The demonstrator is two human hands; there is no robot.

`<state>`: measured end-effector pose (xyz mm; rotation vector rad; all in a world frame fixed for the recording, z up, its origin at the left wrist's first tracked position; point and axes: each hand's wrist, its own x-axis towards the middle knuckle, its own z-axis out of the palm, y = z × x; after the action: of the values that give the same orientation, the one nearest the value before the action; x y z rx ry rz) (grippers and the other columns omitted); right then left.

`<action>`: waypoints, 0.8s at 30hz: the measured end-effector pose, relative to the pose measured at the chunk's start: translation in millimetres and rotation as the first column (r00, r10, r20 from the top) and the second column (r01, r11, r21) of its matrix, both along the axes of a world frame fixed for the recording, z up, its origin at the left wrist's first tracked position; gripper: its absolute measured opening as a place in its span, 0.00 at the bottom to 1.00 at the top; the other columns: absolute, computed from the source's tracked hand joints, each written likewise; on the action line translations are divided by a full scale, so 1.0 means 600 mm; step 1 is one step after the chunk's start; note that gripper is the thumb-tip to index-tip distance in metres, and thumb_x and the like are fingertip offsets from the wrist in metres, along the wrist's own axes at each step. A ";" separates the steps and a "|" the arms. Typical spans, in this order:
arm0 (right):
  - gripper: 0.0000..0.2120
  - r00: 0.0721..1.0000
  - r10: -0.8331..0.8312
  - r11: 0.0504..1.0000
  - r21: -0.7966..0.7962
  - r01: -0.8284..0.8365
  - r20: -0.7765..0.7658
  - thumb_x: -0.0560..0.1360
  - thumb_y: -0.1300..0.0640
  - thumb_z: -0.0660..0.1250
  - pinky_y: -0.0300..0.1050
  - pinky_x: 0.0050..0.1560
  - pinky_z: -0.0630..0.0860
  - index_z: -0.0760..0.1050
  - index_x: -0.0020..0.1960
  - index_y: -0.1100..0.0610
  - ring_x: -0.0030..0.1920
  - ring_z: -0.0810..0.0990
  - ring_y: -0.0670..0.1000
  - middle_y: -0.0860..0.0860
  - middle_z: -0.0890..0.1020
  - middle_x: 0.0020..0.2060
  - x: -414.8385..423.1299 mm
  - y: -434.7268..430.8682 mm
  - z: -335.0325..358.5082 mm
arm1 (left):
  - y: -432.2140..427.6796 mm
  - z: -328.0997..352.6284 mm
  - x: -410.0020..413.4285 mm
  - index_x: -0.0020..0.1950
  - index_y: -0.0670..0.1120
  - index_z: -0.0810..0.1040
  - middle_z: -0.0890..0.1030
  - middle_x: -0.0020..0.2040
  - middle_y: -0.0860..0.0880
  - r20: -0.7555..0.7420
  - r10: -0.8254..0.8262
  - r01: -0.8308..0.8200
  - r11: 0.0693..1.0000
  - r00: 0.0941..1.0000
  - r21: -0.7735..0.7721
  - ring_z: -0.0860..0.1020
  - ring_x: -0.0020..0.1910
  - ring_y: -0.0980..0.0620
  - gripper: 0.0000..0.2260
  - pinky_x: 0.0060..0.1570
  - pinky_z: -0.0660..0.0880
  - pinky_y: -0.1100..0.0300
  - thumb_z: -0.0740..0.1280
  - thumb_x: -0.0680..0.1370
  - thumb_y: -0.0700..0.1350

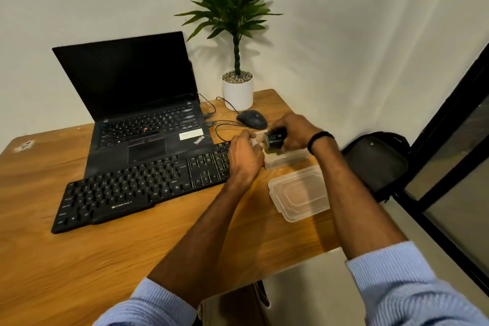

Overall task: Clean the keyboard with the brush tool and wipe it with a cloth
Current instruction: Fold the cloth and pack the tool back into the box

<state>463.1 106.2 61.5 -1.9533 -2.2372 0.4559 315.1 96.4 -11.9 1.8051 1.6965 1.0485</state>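
Lettering reading ZEBRONICS is printed on the front edge of the black keyboard, which is laid slantwise on the wooden table just in front of the open laptop. ThinkPad is written on the laptop's palm rest, beside a white sticker too blurred to be read. Over the keyboard's right end the left hand is held with fingers curled toward a pale piece; whether it is pinched cannot be told. The dark brush tool is gripped in the curled fingers of the right hand, above a clear plastic box. A clear lid is laid nearer, and a mouse farther back
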 end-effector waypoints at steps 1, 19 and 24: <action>0.24 0.999 0.029 0.999 -0.040 -0.028 0.035 0.68 0.65 0.76 0.42 0.61 0.72 0.79 0.63 0.52 0.60 0.78 0.52 0.50 0.81 0.58 -0.007 0.011 -0.018 | -0.001 -0.001 0.000 0.65 0.44 0.78 0.79 0.58 0.45 0.007 0.005 -0.005 1.000 1.000 0.000 0.77 0.58 0.47 0.14 0.57 0.75 0.53 0.70 0.79 0.39; 0.18 0.748 -0.652 0.753 -0.220 0.620 -0.124 0.76 0.47 0.68 0.46 0.44 0.73 0.79 0.49 0.64 0.49 0.81 0.60 0.60 0.83 0.47 0.142 -0.144 -0.103 | -0.126 -0.044 -0.018 0.49 0.43 0.83 0.85 0.43 0.45 -0.097 -0.090 0.025 0.845 0.991 -0.534 0.83 0.42 0.46 0.15 0.44 0.84 0.49 0.70 0.78 0.55; 0.29 0.653 -0.609 0.786 -0.234 0.572 -0.451 0.80 0.37 0.56 0.51 0.44 0.78 0.77 0.40 0.62 0.37 0.80 0.58 0.58 0.82 0.35 0.147 -0.170 -0.064 | -0.166 0.027 -0.014 0.51 0.43 0.81 0.85 0.49 0.42 0.237 -0.091 0.176 0.913 0.967 -0.367 0.79 0.37 0.54 0.10 0.38 0.81 0.52 0.65 0.84 0.48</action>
<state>551.5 4.2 23.1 -2.1253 -1.1809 0.8331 306.7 -3.1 4.3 1.4738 1.4981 0.7554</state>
